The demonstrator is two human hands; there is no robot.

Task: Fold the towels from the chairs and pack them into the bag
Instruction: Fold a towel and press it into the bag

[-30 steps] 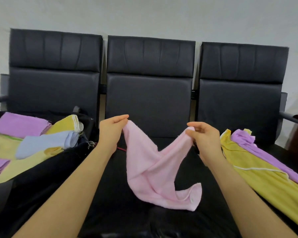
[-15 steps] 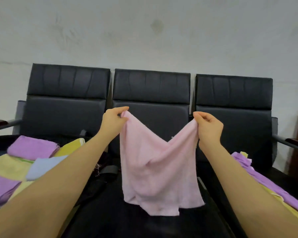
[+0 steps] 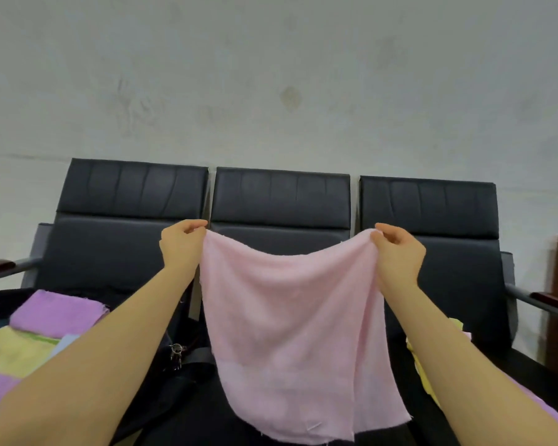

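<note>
Lifted and pulled wider since a moment ago, towel (image 3: 290, 320) now hangs flat below both grips, top edge running level from left hand (image 3: 181, 244) pinching one corner to right hand (image 3: 397, 254) pinching the other, neither nearer.

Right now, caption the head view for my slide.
Both hands, left hand and right hand, pinch a pink towel spread before black chairs.

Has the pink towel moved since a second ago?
Yes. The pink towel has risen, from the middle chair's seat up against its backrest, and spread wider.
</note>
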